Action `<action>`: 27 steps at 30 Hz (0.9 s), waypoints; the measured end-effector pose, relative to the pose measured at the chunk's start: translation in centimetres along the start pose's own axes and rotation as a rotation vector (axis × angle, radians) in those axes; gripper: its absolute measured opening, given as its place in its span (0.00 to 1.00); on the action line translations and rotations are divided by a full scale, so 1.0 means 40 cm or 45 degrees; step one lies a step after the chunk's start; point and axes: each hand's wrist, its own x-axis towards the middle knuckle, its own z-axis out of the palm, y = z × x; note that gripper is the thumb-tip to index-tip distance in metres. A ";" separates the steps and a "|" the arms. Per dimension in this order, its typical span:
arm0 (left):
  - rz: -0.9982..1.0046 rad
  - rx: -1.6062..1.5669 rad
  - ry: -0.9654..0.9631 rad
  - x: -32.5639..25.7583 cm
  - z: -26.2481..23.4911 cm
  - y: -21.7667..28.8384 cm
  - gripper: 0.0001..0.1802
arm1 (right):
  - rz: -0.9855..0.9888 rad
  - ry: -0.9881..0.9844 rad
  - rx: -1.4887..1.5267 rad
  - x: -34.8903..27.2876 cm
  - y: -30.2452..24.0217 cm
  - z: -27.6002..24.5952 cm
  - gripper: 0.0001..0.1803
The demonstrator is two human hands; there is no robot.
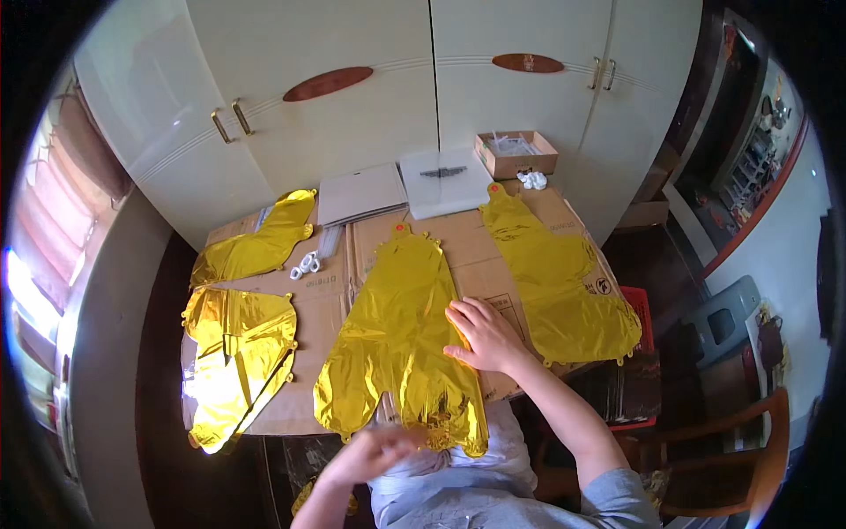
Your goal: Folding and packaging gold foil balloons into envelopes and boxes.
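A flat gold foil balloon (401, 322) lies in the middle of the cardboard-covered table, its tabbed end with a red dot pointing away from me. My right hand (483, 335) rests on its right edge, fingers stretched out and a little apart. Close to the balloon's crumpled near end is my left hand (374, 451), smeared by motion, so its fingers and any hold are unclear. Another flat gold foil balloon (555, 273) lies to the right. On the left are two more, an upper gold balloon (256, 242) and a shiny, creased lower gold balloon (242, 339).
Small white rolls (306, 264) sit left of centre. At the back are a grey-beige flat box (361, 194), a whitish flat case (447, 182), an open carton (520, 161) and a white bundle (531, 180). Cabinets (335, 44) stand behind; a wooden chair (758, 441) is at right.
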 end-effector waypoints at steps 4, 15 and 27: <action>0.360 0.882 0.534 0.172 -0.023 -0.101 0.11 | 0.012 0.015 -0.023 0.003 0.017 -0.007 0.41; 0.366 1.029 0.458 0.274 -0.010 -0.167 0.15 | 0.052 -0.021 -0.013 -0.002 -0.003 -0.003 0.44; 0.348 0.870 0.363 0.293 0.008 -0.171 0.19 | 0.012 0.037 -0.027 -0.003 0.000 0.003 0.44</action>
